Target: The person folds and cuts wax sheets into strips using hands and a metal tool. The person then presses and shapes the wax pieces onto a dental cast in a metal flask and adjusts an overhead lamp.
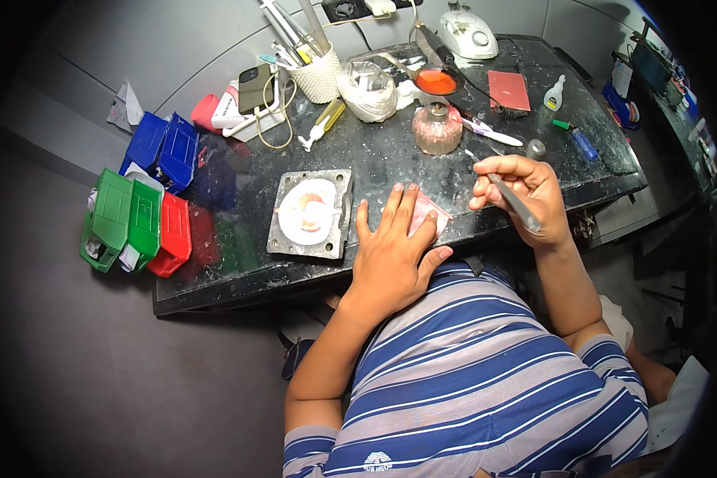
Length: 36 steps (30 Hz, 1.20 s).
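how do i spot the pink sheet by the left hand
On the black table, find the left hand resting near the front edge. The pink sheet lies there, partly covered by that hand. It is paler than the redder sheet farther back, which no hand touches.

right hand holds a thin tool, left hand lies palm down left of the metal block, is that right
Not quite: the head view shows the left hand palm down to the right of the metal block; the right hand does hold a thin tool.
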Each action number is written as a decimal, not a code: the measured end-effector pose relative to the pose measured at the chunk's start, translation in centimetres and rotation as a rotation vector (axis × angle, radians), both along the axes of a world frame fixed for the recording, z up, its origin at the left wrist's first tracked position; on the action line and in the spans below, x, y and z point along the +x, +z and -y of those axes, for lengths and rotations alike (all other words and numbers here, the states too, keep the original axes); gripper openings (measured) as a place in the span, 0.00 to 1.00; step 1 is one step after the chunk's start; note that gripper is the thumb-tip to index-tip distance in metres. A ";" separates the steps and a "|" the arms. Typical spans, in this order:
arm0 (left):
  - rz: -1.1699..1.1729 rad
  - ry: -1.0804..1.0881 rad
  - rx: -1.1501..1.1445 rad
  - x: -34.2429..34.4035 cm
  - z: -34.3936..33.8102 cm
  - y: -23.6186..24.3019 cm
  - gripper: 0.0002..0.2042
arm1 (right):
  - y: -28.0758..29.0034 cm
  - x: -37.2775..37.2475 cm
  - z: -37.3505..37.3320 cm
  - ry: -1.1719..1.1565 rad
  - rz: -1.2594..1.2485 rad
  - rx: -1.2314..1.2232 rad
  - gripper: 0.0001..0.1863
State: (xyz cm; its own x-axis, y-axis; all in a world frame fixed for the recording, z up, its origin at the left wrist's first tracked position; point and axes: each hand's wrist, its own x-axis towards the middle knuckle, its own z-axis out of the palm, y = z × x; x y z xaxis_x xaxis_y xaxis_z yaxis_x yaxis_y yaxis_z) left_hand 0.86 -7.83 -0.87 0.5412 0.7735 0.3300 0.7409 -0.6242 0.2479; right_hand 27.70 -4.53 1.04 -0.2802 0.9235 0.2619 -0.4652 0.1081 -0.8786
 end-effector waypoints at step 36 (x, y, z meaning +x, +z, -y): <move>-0.007 -0.044 0.048 -0.6 -0.5 0.2 0.34 | 0.2 -1.8 1.1 -0.163 0.308 0.160 0.14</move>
State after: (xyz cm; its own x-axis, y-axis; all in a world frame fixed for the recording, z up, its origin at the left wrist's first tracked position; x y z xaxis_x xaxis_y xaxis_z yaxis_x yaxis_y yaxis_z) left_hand 0.29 -7.33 -0.71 0.5770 0.7321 0.3620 0.7137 -0.6675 0.2123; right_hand 25.91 -5.60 1.24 -0.2212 0.9166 0.3331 -0.1476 0.3062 -0.9405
